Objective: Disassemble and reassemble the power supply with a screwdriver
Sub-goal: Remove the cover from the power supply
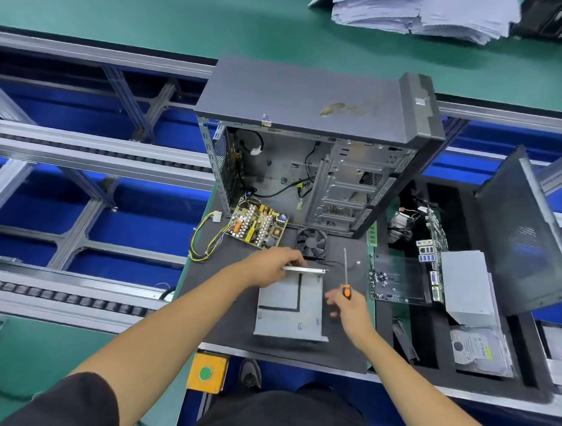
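Disassembly looks done: circuit board [257, 225] and fan [311, 242] lie at the mat's [224, 310] far edge, outside the metal housing [290, 306] at mid-mat. My left hand [272, 265] grips the housing's far wall; my right hand [346, 304] pinches the screwdriver [346, 277] upright. Next, I judge, the board goes back in.

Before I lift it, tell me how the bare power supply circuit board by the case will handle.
The circuit board is probably rigid but fragile: its upright capacitors and coils stand exposed. The yellow and black wire bundle trailing off its left side looks floppy and would likely drag or snag. It seems light for its size, with its metal housing off.
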